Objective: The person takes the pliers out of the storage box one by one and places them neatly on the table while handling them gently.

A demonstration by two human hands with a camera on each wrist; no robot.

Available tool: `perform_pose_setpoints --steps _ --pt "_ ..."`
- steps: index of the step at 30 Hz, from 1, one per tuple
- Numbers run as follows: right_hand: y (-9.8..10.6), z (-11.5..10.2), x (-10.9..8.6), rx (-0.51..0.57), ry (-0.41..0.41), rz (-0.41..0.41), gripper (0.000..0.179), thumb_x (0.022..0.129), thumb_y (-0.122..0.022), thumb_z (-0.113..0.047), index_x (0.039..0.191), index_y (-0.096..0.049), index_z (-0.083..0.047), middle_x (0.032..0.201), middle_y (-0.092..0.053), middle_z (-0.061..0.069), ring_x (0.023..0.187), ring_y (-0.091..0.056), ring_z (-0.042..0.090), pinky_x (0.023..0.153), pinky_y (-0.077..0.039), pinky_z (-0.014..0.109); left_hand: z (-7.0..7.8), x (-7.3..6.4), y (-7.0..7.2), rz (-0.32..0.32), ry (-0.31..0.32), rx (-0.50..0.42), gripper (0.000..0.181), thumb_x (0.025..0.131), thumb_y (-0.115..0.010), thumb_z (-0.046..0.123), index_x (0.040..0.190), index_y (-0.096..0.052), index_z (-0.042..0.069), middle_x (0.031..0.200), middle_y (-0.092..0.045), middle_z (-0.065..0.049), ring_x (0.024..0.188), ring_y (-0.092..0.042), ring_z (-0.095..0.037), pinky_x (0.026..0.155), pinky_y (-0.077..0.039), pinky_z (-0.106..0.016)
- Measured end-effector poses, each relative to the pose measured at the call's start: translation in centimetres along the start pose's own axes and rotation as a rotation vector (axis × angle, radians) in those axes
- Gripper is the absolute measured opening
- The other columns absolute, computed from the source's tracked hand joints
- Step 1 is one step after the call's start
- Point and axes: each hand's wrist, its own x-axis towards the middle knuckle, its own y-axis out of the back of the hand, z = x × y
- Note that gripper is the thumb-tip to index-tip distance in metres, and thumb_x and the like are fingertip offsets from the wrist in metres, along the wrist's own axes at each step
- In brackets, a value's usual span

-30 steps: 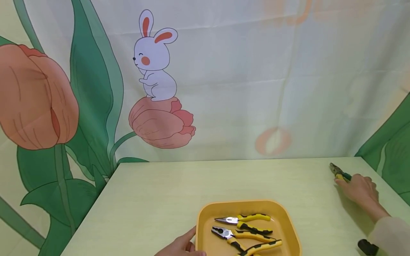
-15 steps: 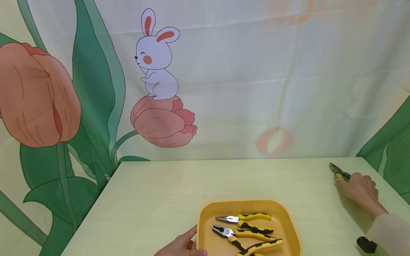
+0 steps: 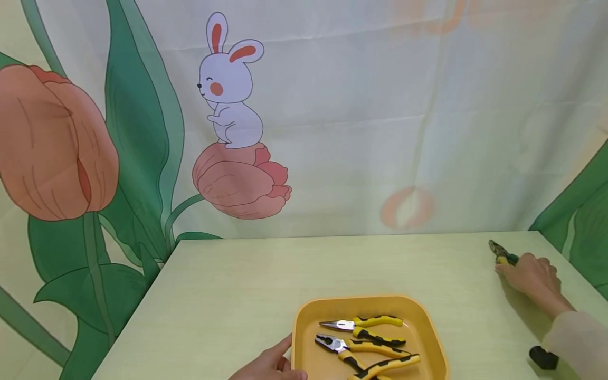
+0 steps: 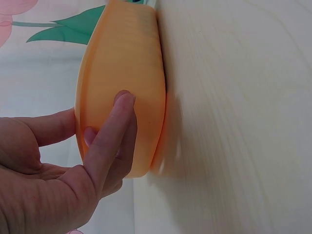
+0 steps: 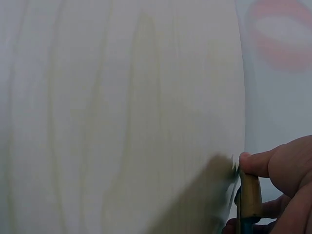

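Yellow plastic forms a shallow, rounded tray (image 3: 351, 303) near the near edge of a pale wood-grained desk (image 3: 228, 295), right of its middle. The left hand (image 3: 268, 364) holds the tray's left side: thumb at the rim, bent fingers (image 4: 105, 141) against the outer wall, so the gap between them is only the wall's thickness — a grip that probably steadies it.

Inside the tray, long-nose pliers (image 3: 353, 326) lie above combination pliers (image 3: 338, 345), both with jaws to the left and handles spread, perhaps because nothing presses them together. A loose handle (image 3: 387, 365) in yellow and black crosses below; the rest of its tool is cut off.

Well apart, by the desk's far right corner, the right hand (image 3: 532, 277) has its fingers curled round the handles of green-and-yellow pliers (image 3: 500, 252) — thumb against the yellow side, metal head pointing toward the far edge. Holding them by the handles leaves the head free. Whether they touch the desk, I cannot tell.

Nearer along the desk's right side, a black object (image 3: 543, 358) is partly hidden by the sleeve (image 3: 581, 338).
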Motion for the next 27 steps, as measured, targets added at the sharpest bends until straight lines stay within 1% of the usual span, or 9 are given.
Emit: perform_pose_setpoints --steps 4,9,17,22,27 --pt "0.0 0.0 0.1 0.0 -0.019 -0.017 0.054 0.095 -0.055 -0.04 0.095 -0.047 0.013 0.091 -0.041 0.032 0.086 -0.04 0.046 0.067 -0.037 0.048 -0.3 0.2 0.1 -0.006 0.006 -0.016 0.102 0.075 -0.082 0.043 0.157 -0.023 0.028 0.094 -0.063 -0.014 0.081 -0.066 -0.024 0.064 -0.056 -0.03" --pt "0.0 0.0 0.3 -0.015 -0.023 -0.022 0.056 0.095 -0.055 -0.04 0.099 -0.046 0.015 0.093 -0.037 0.037 0.089 -0.038 0.052 0.068 -0.038 0.051 -0.5 0.4 0.2 0.0 0.011 -0.014 0.103 0.074 -0.082 0.043 0.157 -0.023 0.028 0.094 -0.063 -0.015 0.081 -0.066 -0.024 0.064 -0.056 -0.031" --pt "0.1 0.0 0.2 -0.026 -0.029 -0.012 0.058 0.094 -0.057 -0.041 0.101 -0.048 0.015 0.095 -0.036 0.039 0.091 -0.038 0.055 0.067 -0.039 0.053 0.2 -0.2 0.0 -0.014 0.009 -0.026 0.104 0.077 -0.081 0.043 0.158 -0.019 0.025 0.094 -0.063 -0.014 0.081 -0.067 -0.023 0.065 -0.057 -0.03" --pt "0.0 0.2 0.1 -0.023 -0.036 -0.007 0.058 0.092 -0.06 -0.042 0.101 -0.049 0.013 0.094 -0.037 0.037 0.089 -0.039 0.052 0.064 -0.039 0.05 0.7 -0.7 -0.2 -0.029 0.001 -0.04 0.104 0.078 -0.08 0.044 0.159 -0.017 0.023 0.092 -0.064 -0.012 0.079 -0.067 -0.02 0.066 -0.057 -0.028" --pt "0.0 0.4 0.2 -0.026 -0.038 -0.003 0.06 0.09 -0.063 -0.045 0.101 -0.049 0.012 0.092 -0.04 0.034 0.085 -0.042 0.047 0.062 -0.038 0.046 0.7 -0.6 -0.1 -0.036 -0.008 -0.047 0.104 0.079 -0.08 0.044 0.159 -0.018 0.022 0.091 -0.065 -0.011 0.078 -0.068 -0.019 0.066 -0.057 -0.027"
